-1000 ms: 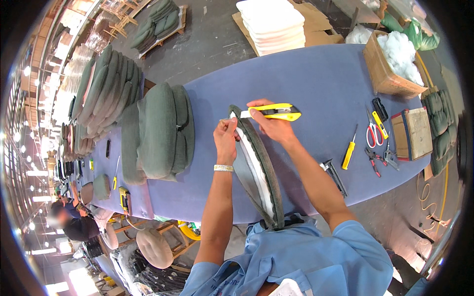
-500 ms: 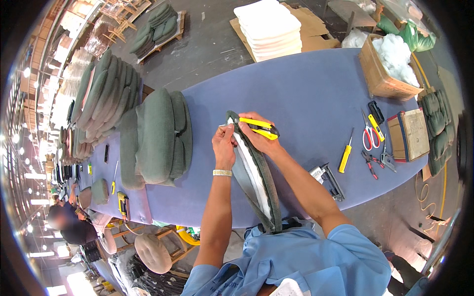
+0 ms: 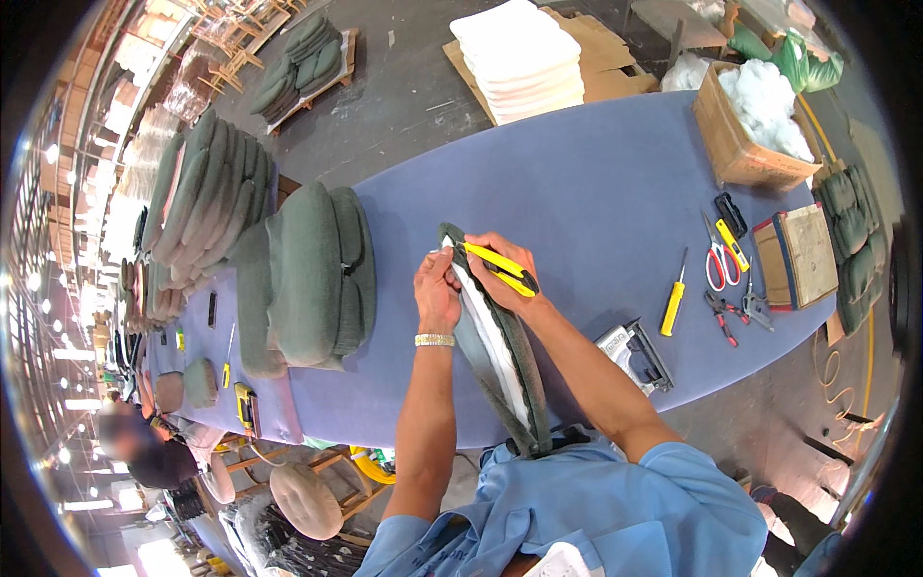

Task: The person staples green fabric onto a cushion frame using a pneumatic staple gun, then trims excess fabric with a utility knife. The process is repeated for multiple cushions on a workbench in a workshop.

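While the left hand [image 3: 437, 293] pinches the cushion cover [image 3: 495, 351] at its far end, near the worktop's [image 3: 596, 183] near edge, the right hand [image 3: 500, 279] grips a yellow knife [image 3: 500, 269] there. Trimming step, likely; next needs steady tension.

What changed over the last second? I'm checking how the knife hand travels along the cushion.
The right hand drew the yellow utility knife back from just past the cushion cover's far end onto its top edge, beside the left hand. The left hand kept pinching that end; nothing was let go, and the table tools stayed put.
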Demonstrator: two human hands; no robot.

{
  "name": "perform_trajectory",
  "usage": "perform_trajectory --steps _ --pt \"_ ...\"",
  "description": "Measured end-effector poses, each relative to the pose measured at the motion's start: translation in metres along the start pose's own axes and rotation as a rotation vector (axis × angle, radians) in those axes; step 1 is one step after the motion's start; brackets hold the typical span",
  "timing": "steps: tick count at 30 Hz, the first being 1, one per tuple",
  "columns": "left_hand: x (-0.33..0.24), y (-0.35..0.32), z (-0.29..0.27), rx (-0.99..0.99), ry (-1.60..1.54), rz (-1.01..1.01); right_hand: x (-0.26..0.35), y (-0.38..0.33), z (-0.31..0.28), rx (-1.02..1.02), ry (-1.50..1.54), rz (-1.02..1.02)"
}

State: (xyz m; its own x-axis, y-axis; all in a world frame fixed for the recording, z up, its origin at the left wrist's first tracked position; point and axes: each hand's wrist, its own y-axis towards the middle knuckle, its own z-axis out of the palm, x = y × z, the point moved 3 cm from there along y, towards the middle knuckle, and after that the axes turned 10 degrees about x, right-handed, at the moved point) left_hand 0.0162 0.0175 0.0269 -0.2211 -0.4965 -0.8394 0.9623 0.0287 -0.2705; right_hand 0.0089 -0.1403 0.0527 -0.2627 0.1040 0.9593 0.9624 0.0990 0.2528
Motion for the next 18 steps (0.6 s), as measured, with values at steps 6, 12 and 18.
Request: perform_trajectory --steps 6,12,18 --pt "0.0 -0.001 -0.002 -0.001 -0.018 0.001 0.0 -0.004 0.004 -0.027 0.027 0.047" --pt "0.0 -0.003 -0.001 0.0 -0.048 -0.006 0.002 -0.011 0.006 -0.082 0.056 0.065" --pt "-0.001 -0.002 -0.002 0.02 -0.052 -0.007 0.003 -0.012 0.004 -0.069 0.053 0.046"
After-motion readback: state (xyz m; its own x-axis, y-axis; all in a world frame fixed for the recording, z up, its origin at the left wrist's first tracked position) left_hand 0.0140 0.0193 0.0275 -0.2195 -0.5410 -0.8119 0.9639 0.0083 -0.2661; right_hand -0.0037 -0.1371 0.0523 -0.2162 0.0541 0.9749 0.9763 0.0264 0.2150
